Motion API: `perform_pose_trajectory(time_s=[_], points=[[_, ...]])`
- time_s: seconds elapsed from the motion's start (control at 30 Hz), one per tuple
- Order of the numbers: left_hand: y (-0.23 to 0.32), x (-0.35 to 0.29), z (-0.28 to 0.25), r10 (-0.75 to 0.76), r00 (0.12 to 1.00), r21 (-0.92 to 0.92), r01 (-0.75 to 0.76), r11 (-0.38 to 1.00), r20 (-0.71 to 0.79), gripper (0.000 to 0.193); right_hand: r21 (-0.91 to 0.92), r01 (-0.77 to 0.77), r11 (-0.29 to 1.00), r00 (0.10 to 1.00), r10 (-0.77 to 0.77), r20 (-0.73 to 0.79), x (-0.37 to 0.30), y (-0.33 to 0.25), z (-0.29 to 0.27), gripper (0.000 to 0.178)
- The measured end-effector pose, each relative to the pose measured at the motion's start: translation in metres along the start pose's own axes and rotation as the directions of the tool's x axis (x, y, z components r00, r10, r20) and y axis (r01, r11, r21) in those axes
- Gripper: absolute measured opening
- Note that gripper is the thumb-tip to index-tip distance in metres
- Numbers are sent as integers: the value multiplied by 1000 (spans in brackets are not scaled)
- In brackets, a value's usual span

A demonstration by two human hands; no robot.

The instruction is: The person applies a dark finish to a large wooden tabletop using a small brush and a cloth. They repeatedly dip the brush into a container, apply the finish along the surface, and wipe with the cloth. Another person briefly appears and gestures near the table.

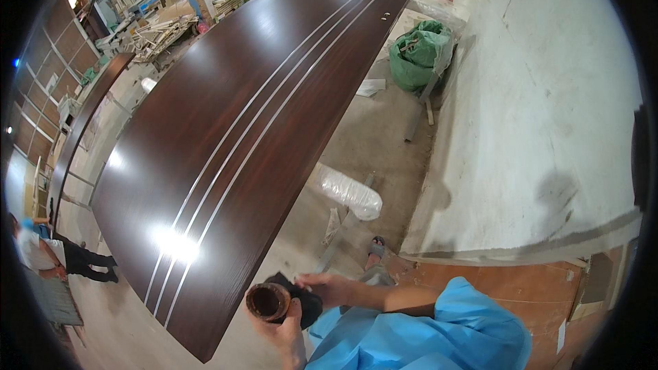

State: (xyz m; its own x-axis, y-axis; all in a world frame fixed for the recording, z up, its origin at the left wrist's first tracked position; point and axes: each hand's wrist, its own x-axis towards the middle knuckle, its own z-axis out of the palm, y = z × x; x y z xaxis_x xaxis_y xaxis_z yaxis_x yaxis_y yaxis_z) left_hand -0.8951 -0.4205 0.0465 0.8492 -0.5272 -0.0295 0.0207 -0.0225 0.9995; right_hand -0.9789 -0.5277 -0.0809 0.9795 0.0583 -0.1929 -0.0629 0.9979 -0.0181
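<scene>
My left hand [289, 332] is closed around a small round brown-stained jar [268, 302], its open mouth facing up. Inside, the jar looks dark reddish brown. Close beside it, my right hand [327, 289] grips a black cloth [306, 306] that bunches up against the jar's side; the fingertips are partly hidden. A long, glossy dark brown door panel [226, 103] with three thin silver strips along its length lies flat just ahead and to the left of both hands. Neither hand touches the panel.
A plastic-wrapped padded support bar [349, 192] pokes out beneath the panel. Beyond it stand a green sack [419, 58] and a pale wall [541, 109] on the right. Another person [51, 253] stands at the left, near a long narrow brown board [75, 130]. Wood scraps [161, 34] lie far left.
</scene>
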Motion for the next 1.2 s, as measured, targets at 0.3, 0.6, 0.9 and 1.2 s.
perform_pose_trajectory(time_s=[0.3,0.6,0.9,1.2], points=[[-6,30,180,10,999,26,-9,1000,-41,76,-12,226,974,953,-218,212,-105,-184,8,19],[-2,88,301,261,955,17,-266,964,140,75,-147,407,902,899,-368,237,-148,-281,0,19],[-27,125,358,147,903,-54,-137,989,403,83,-448,490,748,830,-557,-23,-218,-378,-12,28],[-49,158,441,212,970,-46,-208,977,116,90,-438,142,888,943,-256,-214,-191,-484,-6,25]])
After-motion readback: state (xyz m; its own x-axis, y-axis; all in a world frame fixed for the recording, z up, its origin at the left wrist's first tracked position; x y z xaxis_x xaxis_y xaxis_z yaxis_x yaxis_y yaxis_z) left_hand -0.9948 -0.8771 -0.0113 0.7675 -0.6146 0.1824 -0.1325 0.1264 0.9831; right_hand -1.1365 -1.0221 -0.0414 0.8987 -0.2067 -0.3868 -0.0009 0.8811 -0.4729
